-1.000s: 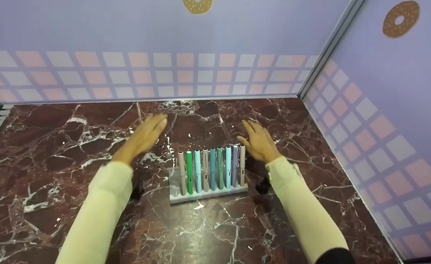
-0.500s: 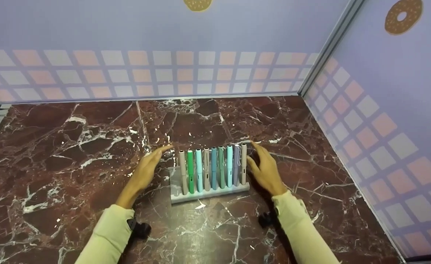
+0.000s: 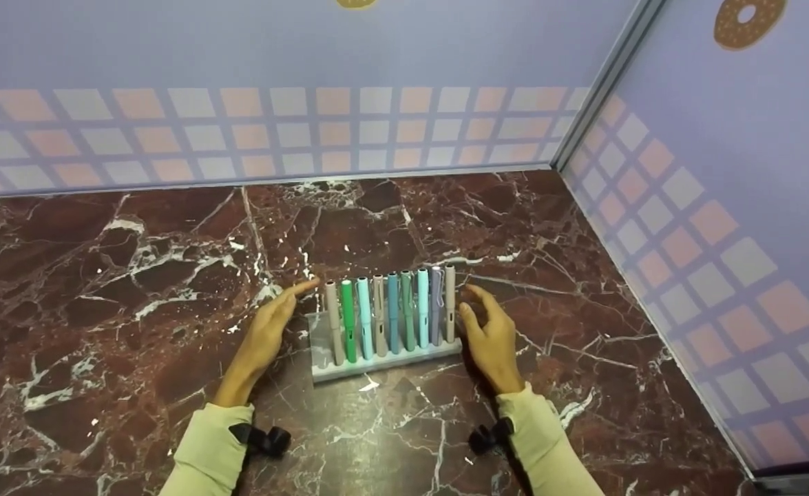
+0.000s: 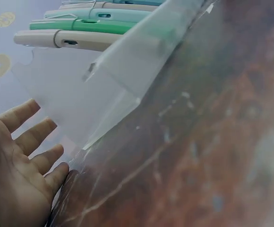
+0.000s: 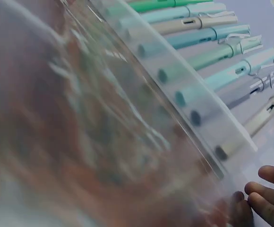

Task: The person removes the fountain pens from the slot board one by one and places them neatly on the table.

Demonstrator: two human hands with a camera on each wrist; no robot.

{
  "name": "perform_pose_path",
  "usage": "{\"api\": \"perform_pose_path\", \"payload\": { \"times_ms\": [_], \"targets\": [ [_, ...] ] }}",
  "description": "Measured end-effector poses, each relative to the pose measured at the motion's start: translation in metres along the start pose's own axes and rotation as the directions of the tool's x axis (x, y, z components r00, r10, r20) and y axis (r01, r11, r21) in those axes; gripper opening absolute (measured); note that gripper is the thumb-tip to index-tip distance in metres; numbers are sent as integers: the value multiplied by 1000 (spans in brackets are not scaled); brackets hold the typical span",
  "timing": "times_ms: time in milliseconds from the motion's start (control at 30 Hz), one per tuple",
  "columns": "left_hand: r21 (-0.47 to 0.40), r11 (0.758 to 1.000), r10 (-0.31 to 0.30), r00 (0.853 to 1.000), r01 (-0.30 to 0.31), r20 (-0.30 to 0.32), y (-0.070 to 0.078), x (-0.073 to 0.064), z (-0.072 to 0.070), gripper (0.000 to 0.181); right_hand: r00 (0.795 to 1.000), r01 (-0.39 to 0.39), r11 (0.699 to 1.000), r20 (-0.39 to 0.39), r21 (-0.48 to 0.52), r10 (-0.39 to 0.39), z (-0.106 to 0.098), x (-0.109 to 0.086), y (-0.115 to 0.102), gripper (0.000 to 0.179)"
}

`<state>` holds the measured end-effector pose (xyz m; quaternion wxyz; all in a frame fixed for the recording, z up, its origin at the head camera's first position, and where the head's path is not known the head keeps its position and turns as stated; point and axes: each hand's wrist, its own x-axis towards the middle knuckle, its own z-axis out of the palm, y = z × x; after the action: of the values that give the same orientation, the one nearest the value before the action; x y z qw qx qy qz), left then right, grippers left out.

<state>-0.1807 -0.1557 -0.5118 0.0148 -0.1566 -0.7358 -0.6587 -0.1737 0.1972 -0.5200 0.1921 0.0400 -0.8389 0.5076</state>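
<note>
A frosted, see-through pen stand [image 3: 321, 337] rests on the marble-patterned table. Several capped pens stand in it side by side, among them a bright green pen [image 3: 349, 324], a beige pen [image 3: 334, 324] at the left end and another beige pen [image 3: 450, 310] at the right end. My left hand [image 3: 266, 337] is beside the stand's left end, fingers extended and spread in the left wrist view. On the other side, my right hand [image 3: 492, 337] is near the right end, fingers loosely bent, holding nothing. Whether either hand touches the stand, I cannot tell.
The dark red marble-look table [image 3: 170, 275] runs to a lilac back wall [image 3: 239, 41] with checkered squares. Another wall [image 3: 755, 172] closes the right side. Black wrist cameras [image 3: 270, 441] are strapped under both sleeves.
Both hands have drawn back toward me from beyond the pen stand and now flank its two ends. The pens keep their places; the head view has shifted slightly.
</note>
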Motion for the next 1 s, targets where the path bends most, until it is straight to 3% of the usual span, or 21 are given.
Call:
{"api": "perform_pose_path", "payload": {
  "times_ms": [133, 400, 600, 733, 1000],
  "targets": [
    [24, 1000, -5, 1000, 6, -17, 0, -2, -1, 38, 997, -74, 994, -10, 80, 75, 4, -10, -6, 29],
    [101, 993, -60, 998, 62, -19, -3, -4, 2, 31, 992, -124, 944, 34, 306, 119, 7, -15, -9, 25],
    [117, 991, -58, 998, 58, -1, -4, -4, 4, 30, 989, -145, 936, 30, 321, 143, 5, -15, -5, 23],
    [176, 984, -40, 999, 38, 10, -3, -3, 5, 27, 990, -135, 946, 14, 295, 137, 6, -12, -8, 18],
    [233, 971, -58, 998, 61, -17, -2, -1, 5, 25, 999, -47, 969, 30, 243, 41, 0, -14, -42, 10]
  ]
}}
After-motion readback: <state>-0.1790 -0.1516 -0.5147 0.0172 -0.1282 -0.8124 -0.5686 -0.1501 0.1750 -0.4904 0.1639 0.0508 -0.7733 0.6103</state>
